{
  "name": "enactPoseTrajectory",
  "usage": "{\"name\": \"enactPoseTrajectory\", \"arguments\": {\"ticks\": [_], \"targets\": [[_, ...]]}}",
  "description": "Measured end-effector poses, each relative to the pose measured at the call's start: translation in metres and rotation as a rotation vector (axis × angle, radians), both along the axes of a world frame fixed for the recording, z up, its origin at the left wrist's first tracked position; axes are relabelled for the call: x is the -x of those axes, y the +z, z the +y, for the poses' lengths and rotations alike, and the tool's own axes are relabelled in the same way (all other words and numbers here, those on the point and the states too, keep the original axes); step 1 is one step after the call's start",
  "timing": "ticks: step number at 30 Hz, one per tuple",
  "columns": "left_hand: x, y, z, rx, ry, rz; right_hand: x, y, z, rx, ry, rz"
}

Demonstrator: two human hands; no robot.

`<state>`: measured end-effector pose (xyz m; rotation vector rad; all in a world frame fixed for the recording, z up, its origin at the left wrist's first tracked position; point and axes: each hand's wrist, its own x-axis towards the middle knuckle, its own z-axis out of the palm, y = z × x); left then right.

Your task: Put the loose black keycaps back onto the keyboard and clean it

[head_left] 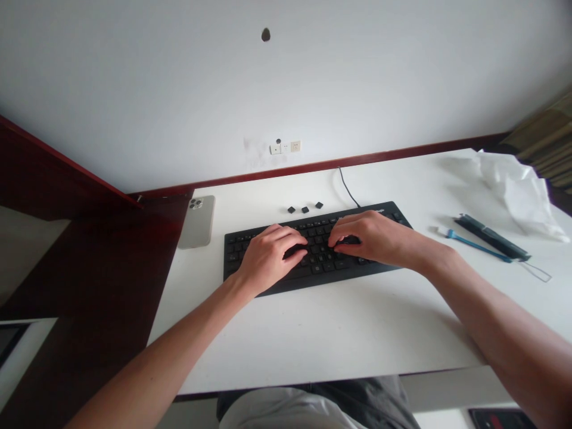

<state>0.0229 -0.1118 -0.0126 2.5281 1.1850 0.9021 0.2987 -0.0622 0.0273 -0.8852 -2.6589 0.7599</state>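
Both my hands rest on a black computer keyboard (315, 253), which lies at an angle in the middle of the white desk (313, 333). My left hand (270, 257) covers the left and middle keys, fingers curved downward. My right hand (369, 238) lies over the right-middle keys with its fingertips close to those of my left hand. Neither hand visibly holds anything. Just beyond the keyboard's far edge lie three small black keycaps (305, 209) in a row. The keys under my palms are hidden.
A titanium-coloured smartphone (196, 221) lies face down left of the keyboard. A black cable (347, 187) runs toward the wall. On the right lie a blue tool (478, 245), a dark slim case (491, 236) and crumpled white plastic (518, 193). A dark red wooden ledge (89, 262) borders the desk's left side.
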Motion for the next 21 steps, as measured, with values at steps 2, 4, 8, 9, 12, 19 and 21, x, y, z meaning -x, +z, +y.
{"name": "enactPoseTrajectory", "arguments": {"ticks": [2, 4, 8, 9, 12, 19, 21], "targets": [[-0.0002, 0.0007, 0.0003, 0.006, 0.001, -0.002, 0.0003, 0.0006, -0.0005, 0.002, -0.005, -0.004], [0.0, 0.0015, 0.0004, 0.018, -0.003, -0.011, 0.0006, 0.001, -0.001, 0.007, -0.013, -0.006], [0.0013, 0.0023, 0.0001, 0.044, 0.0, -0.036, 0.0009, 0.0022, -0.0018, 0.014, -0.033, -0.009], [0.0015, 0.0024, -0.0001, 0.048, 0.001, -0.037, 0.0008, 0.0027, -0.0019, 0.014, -0.037, -0.011], [0.0016, 0.0027, -0.0002, 0.055, 0.001, -0.035, -0.0001, 0.0045, -0.0021, 0.008, -0.038, -0.029], [0.0028, 0.0038, 0.0004, 0.065, -0.002, -0.046, -0.002, 0.0081, -0.0003, -0.065, -0.095, -0.02], [0.0029, 0.0041, -0.0003, 0.076, 0.004, -0.051, -0.0021, 0.0078, 0.0016, -0.094, -0.129, -0.011]]}}
